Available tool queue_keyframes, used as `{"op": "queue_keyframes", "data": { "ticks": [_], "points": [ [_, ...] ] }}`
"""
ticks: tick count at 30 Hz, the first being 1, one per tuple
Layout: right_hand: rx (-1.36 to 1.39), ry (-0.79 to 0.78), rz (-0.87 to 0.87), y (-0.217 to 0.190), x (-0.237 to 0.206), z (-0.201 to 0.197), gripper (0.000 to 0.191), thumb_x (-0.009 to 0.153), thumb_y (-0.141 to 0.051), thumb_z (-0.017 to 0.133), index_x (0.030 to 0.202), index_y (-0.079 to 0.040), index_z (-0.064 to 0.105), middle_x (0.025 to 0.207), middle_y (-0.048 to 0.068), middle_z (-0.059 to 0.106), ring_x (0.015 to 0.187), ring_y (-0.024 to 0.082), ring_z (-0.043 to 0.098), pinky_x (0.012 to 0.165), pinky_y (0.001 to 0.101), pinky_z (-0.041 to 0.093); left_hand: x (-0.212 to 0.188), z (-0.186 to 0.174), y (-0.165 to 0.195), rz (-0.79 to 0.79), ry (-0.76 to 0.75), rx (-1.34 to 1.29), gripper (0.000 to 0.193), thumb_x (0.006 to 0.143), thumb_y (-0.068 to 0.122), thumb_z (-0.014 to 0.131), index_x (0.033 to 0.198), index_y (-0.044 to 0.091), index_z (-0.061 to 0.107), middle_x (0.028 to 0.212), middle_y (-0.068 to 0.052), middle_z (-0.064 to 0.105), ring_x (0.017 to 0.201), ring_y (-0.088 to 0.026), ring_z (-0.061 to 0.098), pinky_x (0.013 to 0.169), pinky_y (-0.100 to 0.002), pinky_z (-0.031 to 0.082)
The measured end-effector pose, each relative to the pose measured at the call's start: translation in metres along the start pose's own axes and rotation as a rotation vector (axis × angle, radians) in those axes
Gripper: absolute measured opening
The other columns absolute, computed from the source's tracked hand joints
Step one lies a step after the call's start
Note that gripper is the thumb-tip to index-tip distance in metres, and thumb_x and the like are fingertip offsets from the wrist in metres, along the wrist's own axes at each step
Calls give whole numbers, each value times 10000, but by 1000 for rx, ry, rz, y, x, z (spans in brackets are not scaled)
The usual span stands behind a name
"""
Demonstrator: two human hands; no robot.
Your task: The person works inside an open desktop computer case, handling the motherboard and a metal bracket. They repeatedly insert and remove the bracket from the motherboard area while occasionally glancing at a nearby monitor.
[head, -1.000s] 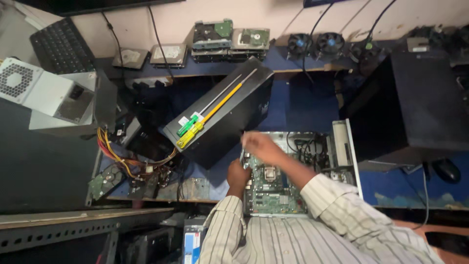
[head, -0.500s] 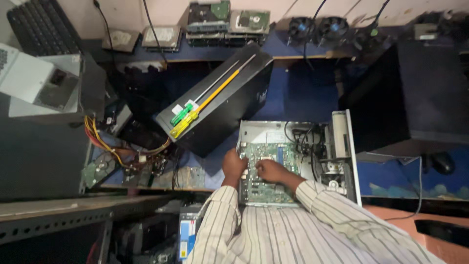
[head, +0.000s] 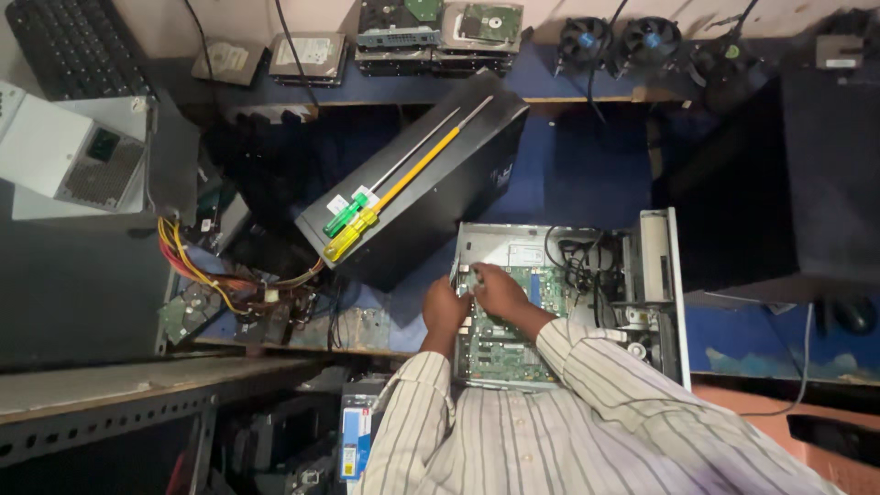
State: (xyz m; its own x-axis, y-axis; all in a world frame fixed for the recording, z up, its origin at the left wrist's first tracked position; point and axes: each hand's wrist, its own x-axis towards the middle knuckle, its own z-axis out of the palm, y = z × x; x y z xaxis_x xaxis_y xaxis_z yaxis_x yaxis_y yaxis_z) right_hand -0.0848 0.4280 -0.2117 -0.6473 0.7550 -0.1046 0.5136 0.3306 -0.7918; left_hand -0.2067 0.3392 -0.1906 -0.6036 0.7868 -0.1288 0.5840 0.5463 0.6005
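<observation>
Both hands have drawn closer together since half a second ago, meeting over the top left part of the green motherboard [head: 500, 335] inside the open computer case [head: 660, 275]. Left hand [head: 444, 307] rests at the case's left edge, fingers curled; whether it clamps anything I cannot tell. Right hand [head: 498, 286] sits just beside it on the board, fingertips pinched together on a small part too small to make out. Black cables [head: 577, 261] lie bundled in the case near its far right corner.

On the blue bench, the case lies near the front edge. Just left of it a black box [head: 458, 183] lies slantwise, with a yellow-handled screwdriver [head: 403, 183] and a green-handled screwdriver [head: 380, 188] side by side on top. Hard drives [head: 440, 27] and two cooling fans [head: 616, 38] line the far edge. A keyboard [head: 78, 46] occupies the far left corner, with a white power supply [head: 69, 151] in front of it and yellow and red wires [head: 197, 266] trailing near the front left.
</observation>
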Motion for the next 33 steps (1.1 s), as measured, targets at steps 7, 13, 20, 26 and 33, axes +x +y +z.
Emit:
{"op": "queue_keyframes", "data": {
  "ticks": [7, 13, 20, 26, 33],
  "points": [
    [-130, -167, -7, -3, 55, -24, 356, 812, -162, 713, 1163, -102, 712, 1147, 161, 714, 1097, 346, 676, 952, 438, 530, 20, 3, 7, -85, -59, -45, 273, 724, 178, 738, 980, 86, 715, 1055, -193, 718, 1007, -425, 667, 871, -527, 525],
    [-153, -60, 21, -12, 49, -20, 265, 843, -213, 719, 1093, -125, 732, 1127, 139, 714, 1067, 370, 664, 904, 476, 521, 20, 0, 7, -57, -42, -98, 236, 761, 165, 711, 984, 89, 706, 1045, -196, 724, 1011, -436, 669, 871, -531, 523],
    [-136, -33, 42, -20, 50, -18, 247, 855, -239, 716, 1081, -143, 741, 1114, 134, 719, 1034, 369, 675, 879, 481, 528, 25, -14, 13, -74, -171, -92, 331, 750, 186, 726, 1076, 128, 720, 1079, -198, 724, 1038, -428, 675, 888, -505, 534],
    [-170, -39, 29, -22, 50, -13, 214, 875, -249, 700, 1055, -146, 756, 1076, 139, 727, 1014, 371, 681, 879, 480, 530, 25, -7, 0, 12, -105, -294, 397, 789, 139, 613, 1161, 157, 751, 1050, -215, 745, 1042, -421, 699, 883, -482, 545],
    [-166, -27, 1, -29, 50, -10, 227, 832, -194, 702, 1042, -160, 783, 1019, 137, 740, 966, 369, 691, 849, 485, 538, 28, -4, -10, 13, -96, -275, 456, 792, 134, 652, 1246, 110, 682, 1080, -256, 714, 1077, -443, 666, 912, -490, 526]
  ]
}}
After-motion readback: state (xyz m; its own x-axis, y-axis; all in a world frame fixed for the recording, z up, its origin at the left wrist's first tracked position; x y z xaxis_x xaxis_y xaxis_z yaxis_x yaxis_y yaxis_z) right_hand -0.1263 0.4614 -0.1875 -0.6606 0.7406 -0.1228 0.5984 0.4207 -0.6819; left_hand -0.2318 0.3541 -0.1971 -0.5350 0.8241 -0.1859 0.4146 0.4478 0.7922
